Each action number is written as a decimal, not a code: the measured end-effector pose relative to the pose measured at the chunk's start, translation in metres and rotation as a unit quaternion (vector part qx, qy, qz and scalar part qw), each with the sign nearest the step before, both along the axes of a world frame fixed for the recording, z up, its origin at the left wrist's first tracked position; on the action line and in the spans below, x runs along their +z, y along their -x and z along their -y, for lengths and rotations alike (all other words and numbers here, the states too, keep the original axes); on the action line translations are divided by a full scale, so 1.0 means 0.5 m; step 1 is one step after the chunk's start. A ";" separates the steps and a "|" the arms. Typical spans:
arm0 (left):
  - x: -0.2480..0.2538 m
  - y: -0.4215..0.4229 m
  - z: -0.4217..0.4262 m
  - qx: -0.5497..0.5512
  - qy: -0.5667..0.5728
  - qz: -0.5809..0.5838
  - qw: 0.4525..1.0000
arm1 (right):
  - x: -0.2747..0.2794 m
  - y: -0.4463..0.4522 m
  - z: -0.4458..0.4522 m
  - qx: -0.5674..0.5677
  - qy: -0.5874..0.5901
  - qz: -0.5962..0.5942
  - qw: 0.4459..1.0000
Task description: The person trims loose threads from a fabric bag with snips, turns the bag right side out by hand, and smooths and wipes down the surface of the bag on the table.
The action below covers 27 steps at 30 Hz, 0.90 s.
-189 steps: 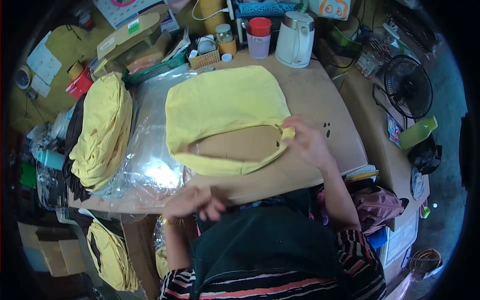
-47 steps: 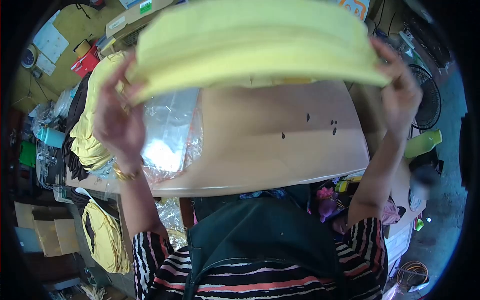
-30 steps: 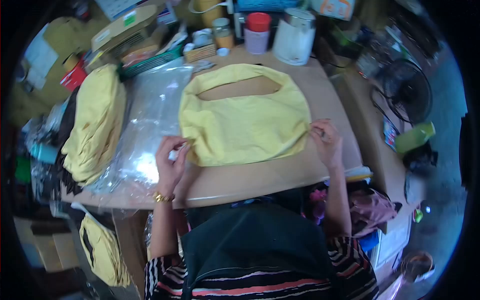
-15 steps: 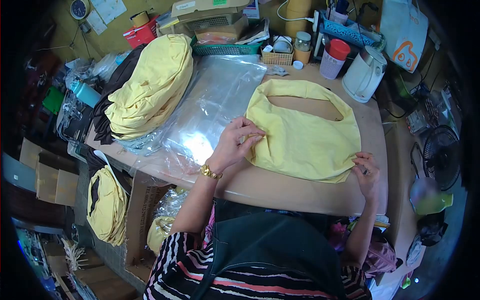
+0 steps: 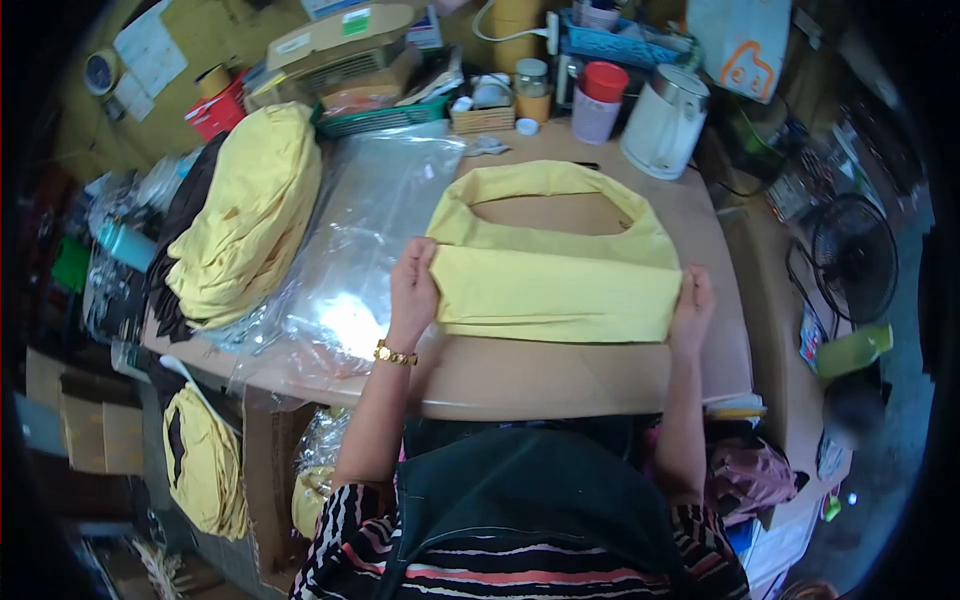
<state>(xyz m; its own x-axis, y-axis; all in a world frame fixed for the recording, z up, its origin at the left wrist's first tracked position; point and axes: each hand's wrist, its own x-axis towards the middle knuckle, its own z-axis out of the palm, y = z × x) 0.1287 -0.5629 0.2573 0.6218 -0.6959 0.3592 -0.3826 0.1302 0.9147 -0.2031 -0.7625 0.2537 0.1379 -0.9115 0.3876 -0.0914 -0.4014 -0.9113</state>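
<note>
Bag [image 5: 560, 294]: yellow, folded, on the surface [image 5: 560, 380], strap toward back edge; I see it between both hands.
Left hand [image 5: 413, 287]: fingers curled closed, gripping bag's left end.
Right hand [image 5: 693, 303]: fingers curled closed, gripping bag's right end.

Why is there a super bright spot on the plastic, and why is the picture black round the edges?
Head view: light glares white off the clear plastic, while the yellow bag shows no such glare; head view again: the black, curved border probably comes from a wide lens.
</note>
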 end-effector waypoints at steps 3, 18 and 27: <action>-0.028 -0.011 -0.005 0.106 -0.007 0.137 0.985 | 0.000 -0.022 -0.002 -0.054 0.032 -0.056 0.996; 0.135 0.113 0.021 0.022 0.077 0.370 0.925 | 0.198 -0.256 -0.165 0.193 0.266 -0.280 0.902; 0.020 0.178 -0.075 -0.193 -0.126 -0.390 0.891 | 0.191 -0.280 -0.161 0.231 0.223 -0.273 0.907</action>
<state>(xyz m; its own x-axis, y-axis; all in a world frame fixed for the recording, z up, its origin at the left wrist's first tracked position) 0.0398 -0.5252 0.2675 0.3112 -0.9093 -0.2764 0.4117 -0.1332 0.9015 -0.0629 -0.6819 0.3490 0.7475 -0.4768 0.4624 -0.2088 -0.8296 -0.5179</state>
